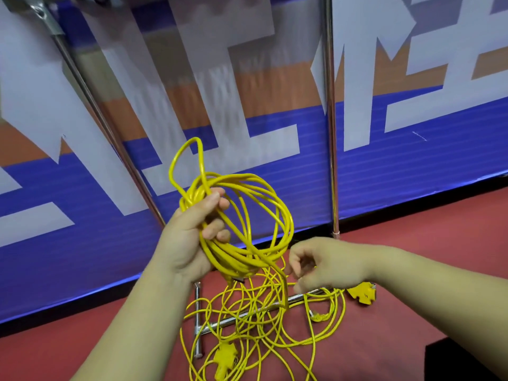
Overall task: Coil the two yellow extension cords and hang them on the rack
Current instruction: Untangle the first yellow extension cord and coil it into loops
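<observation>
My left hand (189, 237) grips a bundle of yellow cord loops (255, 215), held up in front of the banner. One loop sticks up above my fingers. A strand runs down from the coil to my right hand (321, 264), whose fingers curl and pinch it just below the coil. The rest of the yellow cord (264, 325) lies in a loose tangle on the red floor. A yellow socket block (361, 292) lies at the right of the tangle, another yellow socket block (225, 358) near its bottom. The chrome rack (330, 105) stands behind with two uprights.
The rack's chrome base bars (198, 320) lie on the floor under the tangled cord. A blue, white and orange banner (412, 149) covers the wall behind. A dark box corner (467, 361) shows at the lower right.
</observation>
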Available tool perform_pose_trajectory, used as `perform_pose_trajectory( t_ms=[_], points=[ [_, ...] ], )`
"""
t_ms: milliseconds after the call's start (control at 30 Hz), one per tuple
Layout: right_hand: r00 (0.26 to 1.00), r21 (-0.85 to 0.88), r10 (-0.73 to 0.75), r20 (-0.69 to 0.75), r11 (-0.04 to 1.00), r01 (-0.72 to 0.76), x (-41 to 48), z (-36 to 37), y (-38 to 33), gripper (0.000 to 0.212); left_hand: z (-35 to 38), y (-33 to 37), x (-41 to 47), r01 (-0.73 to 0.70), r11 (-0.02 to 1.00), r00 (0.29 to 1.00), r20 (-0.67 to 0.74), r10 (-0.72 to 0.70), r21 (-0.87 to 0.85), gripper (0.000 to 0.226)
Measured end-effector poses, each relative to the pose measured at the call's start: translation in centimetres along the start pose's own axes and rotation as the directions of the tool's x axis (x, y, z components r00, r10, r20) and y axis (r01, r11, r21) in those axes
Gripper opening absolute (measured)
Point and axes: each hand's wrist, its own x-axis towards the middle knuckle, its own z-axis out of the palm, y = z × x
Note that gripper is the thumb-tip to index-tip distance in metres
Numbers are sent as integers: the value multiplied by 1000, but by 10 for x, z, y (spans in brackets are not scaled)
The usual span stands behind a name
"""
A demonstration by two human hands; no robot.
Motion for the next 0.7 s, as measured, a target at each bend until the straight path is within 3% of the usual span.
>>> perform_pose_trajectory(
  t_ms=[100,233,333,433,500,567,633,700],
  points=[
    [999,9,-33,-19,999,33,12,20,-3,26,-3,7,-1,-14,998,999,-30,12,-66,17],
    [993,304,-26,-115,951,61,28,36,-3,30,-12,13,-1,-11,994,998,-65,4,-112,20],
    [986,380,8,-166,923,56,30,34,-9,27,-30,17,3,2,988,992,-120,-21,-154,15],
    [947,625,128,-296,775,91,31,25,-23,21,-51,11,9,95,995,960,-267,-82,36,14],
    [858,734,286,-426,664,143,37,15,-27,19,-60,2,12,223,960,917,-370,-148,169,16],
    [727,759,442,-525,631,164,44,4,-19,17,-63,-4,12,334,923,885,-400,-239,188,18],
    [607,717,528,-594,689,103,46,-1,0,15,-64,-3,11,368,922,883,-356,-307,117,22],
    [545,549,508,-667,830,-100,46,-2,20,13,-64,2,9,335,941,913,-266,-310,51,24]
  ],
)
